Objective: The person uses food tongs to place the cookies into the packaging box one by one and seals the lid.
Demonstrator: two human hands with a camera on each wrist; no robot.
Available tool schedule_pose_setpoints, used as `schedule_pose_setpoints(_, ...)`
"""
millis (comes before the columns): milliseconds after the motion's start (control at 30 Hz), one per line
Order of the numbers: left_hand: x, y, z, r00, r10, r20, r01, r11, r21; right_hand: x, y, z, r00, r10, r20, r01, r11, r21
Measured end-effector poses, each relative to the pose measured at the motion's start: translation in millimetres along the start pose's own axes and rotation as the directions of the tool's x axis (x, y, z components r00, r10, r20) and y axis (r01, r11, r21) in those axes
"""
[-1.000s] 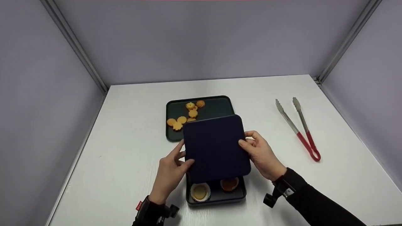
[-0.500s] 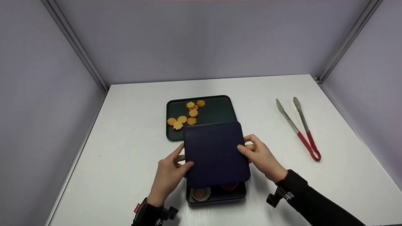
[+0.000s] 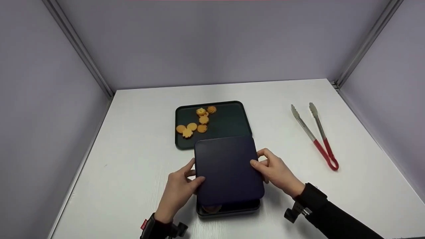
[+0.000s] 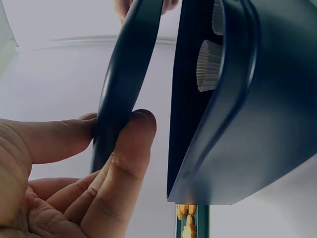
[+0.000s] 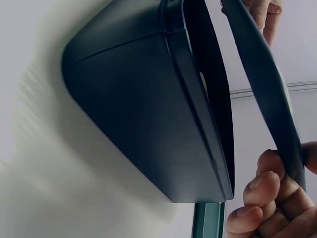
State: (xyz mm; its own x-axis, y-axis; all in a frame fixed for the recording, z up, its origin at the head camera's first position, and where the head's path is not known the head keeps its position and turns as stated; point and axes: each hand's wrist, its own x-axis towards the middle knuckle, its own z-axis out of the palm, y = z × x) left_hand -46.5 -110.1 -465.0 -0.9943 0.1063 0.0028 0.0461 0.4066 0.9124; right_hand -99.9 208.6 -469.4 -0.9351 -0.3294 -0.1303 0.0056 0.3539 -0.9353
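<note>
A dark blue square lid point(image 3: 229, 171) is held over a dark blue tin box point(image 3: 229, 214) near the front of the table. My left hand point(image 3: 181, 189) pinches the lid's left edge between thumb and fingers. On the opposite edge, my right hand point(image 3: 275, 171) grips it the same way. In both wrist views a gap shows between the lid point(image 4: 129, 69) and the box point(image 5: 133, 109). Inside the box stands a pleated white paper cup point(image 4: 209, 66); in the head view the lid hides most of the contents, leaving one cup's edge point(image 3: 212, 209) visible.
Behind the lid lies a dark green tray point(image 3: 229, 119) with several golden cookies point(image 3: 192, 126) on its left half; the lid overlaps its front edge in the head view. Red-handled metal tongs point(image 3: 318, 139) lie spread on the right of the white table. Grey panels surround the table.
Both hands have brought the lid down and toward the front of the box, covering more of the cups. One more cookie on the tray has come fully into sight.
</note>
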Motion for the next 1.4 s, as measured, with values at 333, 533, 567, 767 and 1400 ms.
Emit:
schedule_pose_setpoints(333,-6.5,-3.4,1.8,0.999,-0.035,0.036,0.035,0.999,0.014,-3.1,6.4,5.0,1.000,0.015,0.026,-0.014,0.999,-0.052)
schedule_pose_setpoints(533,-9.3,-4.6,3.2,0.997,-0.063,0.039,0.062,0.997,0.035,-6.2,9.0,8.6,0.999,-0.001,0.042,0.003,0.998,-0.069)
schedule_pose_setpoints(567,-9.6,-4.9,3.4,0.997,-0.061,0.037,0.060,0.997,0.042,-6.6,9.7,9.2,0.999,-0.001,0.043,0.004,0.998,-0.069)
schedule_pose_setpoints(767,-11.7,-6.3,4.0,0.999,-0.034,0.015,0.032,0.994,0.105,-9.5,12.0,12.2,0.999,-0.016,0.047,0.021,0.996,-0.090)
schedule_pose_setpoints(1400,-18.3,-9.0,13.3,0.991,0.091,-0.093,-0.054,0.938,0.341,-15.4,13.6,18.4,0.999,0.007,0.037,0.000,0.984,-0.178)
